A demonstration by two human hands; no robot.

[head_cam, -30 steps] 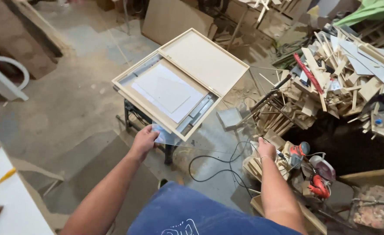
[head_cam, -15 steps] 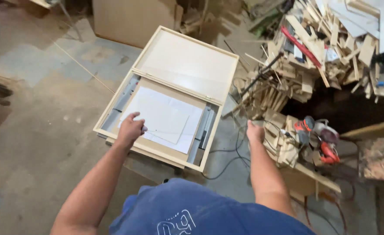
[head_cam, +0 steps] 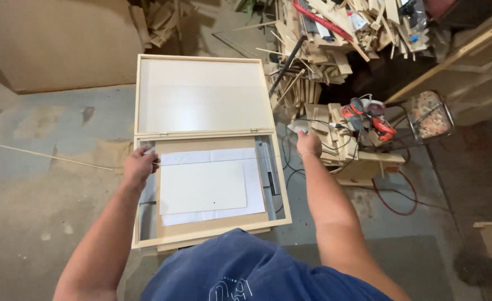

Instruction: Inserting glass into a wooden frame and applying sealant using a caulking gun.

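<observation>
Moved closer over wooden tray (head_cam: 145,100); left hand (head_cam: 140,165) gripping its rim, white panels (head_cam: 201,187) inside; right hand (head_cam: 308,143) pinching something unclear.

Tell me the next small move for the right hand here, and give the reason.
Probably bring the right hand back over the open wooden case. It is out to the side by the scrap wood pile, pinching a small pale piece, while the left hand already rests on the case's left edge beside the white panel. What the piece is cannot be told.
</observation>
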